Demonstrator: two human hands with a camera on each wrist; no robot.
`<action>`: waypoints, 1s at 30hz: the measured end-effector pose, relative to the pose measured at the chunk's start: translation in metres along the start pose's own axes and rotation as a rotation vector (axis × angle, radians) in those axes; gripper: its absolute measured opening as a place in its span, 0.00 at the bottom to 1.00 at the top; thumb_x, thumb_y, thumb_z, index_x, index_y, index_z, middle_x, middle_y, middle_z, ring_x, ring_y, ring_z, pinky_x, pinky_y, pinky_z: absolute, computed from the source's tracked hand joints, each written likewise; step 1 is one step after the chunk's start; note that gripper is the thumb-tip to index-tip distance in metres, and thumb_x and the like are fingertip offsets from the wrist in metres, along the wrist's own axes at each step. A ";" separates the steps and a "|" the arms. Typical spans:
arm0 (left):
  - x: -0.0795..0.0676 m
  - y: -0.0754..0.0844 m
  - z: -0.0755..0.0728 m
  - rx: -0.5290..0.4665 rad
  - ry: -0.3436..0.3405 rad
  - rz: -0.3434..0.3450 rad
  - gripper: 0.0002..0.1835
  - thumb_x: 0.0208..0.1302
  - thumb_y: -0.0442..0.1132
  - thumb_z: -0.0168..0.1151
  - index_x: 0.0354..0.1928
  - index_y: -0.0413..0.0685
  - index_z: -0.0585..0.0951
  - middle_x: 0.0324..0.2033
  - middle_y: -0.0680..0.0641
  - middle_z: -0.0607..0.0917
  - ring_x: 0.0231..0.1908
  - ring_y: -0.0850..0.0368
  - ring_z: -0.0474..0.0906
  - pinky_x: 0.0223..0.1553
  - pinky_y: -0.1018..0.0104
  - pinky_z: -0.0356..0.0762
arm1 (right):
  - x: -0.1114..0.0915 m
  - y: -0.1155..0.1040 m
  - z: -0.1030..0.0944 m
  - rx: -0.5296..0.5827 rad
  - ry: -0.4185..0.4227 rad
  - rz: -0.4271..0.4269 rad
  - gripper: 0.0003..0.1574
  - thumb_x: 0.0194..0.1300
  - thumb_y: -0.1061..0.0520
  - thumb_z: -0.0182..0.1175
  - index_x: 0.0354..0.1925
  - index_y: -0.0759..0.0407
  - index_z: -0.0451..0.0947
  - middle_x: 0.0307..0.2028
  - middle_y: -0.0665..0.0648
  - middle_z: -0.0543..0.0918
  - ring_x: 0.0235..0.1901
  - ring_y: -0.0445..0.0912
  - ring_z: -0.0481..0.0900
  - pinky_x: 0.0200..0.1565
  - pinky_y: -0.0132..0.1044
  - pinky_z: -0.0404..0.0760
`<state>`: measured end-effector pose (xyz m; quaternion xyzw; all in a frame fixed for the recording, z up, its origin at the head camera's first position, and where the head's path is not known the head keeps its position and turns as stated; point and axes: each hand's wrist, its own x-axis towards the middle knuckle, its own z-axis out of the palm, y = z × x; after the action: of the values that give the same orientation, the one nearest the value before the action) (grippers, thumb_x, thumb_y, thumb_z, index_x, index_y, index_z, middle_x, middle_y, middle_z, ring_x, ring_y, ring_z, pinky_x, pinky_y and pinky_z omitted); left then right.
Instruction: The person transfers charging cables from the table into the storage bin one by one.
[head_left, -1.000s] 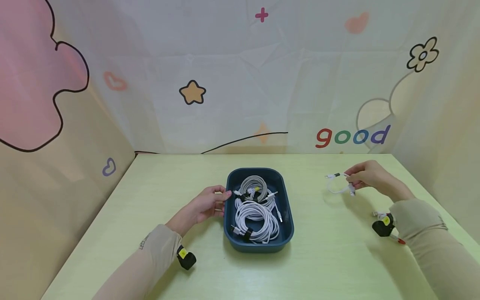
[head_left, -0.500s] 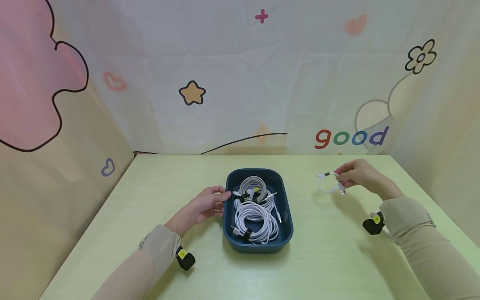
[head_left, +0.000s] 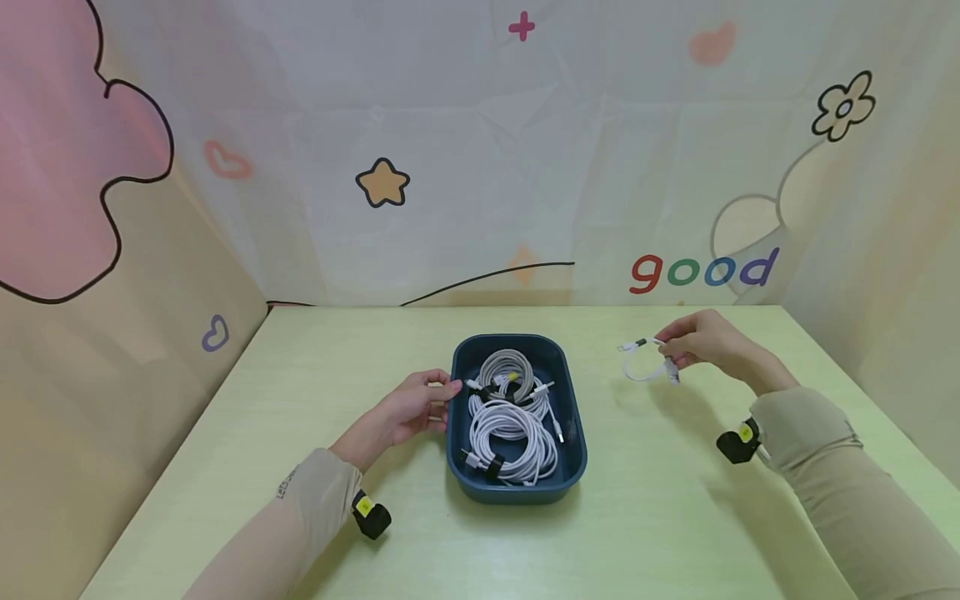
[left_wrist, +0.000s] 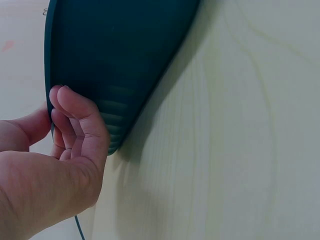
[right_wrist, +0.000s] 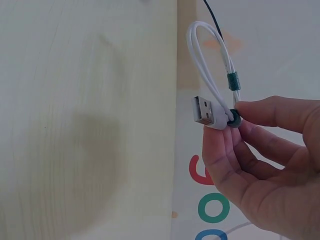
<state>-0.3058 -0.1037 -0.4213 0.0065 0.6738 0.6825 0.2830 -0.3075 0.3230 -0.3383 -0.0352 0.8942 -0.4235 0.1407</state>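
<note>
My left hand (head_left: 411, 408) grips the left rim of a dark blue plastic bin (head_left: 517, 495), thumb at the rim and curled fingers against the outer wall (left_wrist: 125, 45). Inside the bin lie several coiled white and grey cables (head_left: 525, 442), some bound with black straps. My right hand (head_left: 716, 343) pinches a short, looped white USB cable (head_left: 637, 377) in the air to the right of the bin. Close up in the right wrist view, the USB cable's metal plug (right_wrist: 202, 111) points left, and dark green ties (right_wrist: 234, 81) hold its loop together.
The bin stands on a pale yellow-green table (head_left: 315, 375). A printed cloth backdrop (head_left: 465, 208) rises behind the table and at both sides. Black wrist cameras (head_left: 371, 517) hang below both sleeves. Something thin and white (head_left: 763, 456) shows beside the right sleeve, mostly hidden.
My right hand has moved left, towards the bin, carrying the USB cable. The right sleeve now covers most of a white item with a red end on the table. The left hand and bin stay put.
</note>
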 end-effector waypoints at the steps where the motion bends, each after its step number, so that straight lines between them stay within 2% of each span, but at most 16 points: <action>1: 0.000 0.000 0.000 -0.001 -0.001 0.000 0.05 0.72 0.41 0.54 0.38 0.50 0.69 0.24 0.52 0.77 0.21 0.58 0.74 0.27 0.68 0.76 | 0.000 -0.001 0.000 -0.002 -0.001 -0.002 0.23 0.67 0.62 0.57 0.56 0.77 0.70 0.32 0.50 0.81 0.29 0.41 0.78 0.39 0.32 0.83; 30: -0.001 0.000 0.000 -0.008 0.000 0.001 0.06 0.70 0.42 0.56 0.37 0.51 0.70 0.24 0.53 0.77 0.21 0.59 0.74 0.25 0.69 0.77 | 0.004 -0.035 0.029 -0.002 -0.058 -0.081 0.20 0.66 0.63 0.58 0.52 0.75 0.74 0.34 0.55 0.82 0.31 0.46 0.79 0.41 0.36 0.84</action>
<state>-0.3050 -0.1043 -0.4207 0.0059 0.6712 0.6853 0.2824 -0.3056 0.2779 -0.3294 -0.0839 0.8879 -0.4269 0.1494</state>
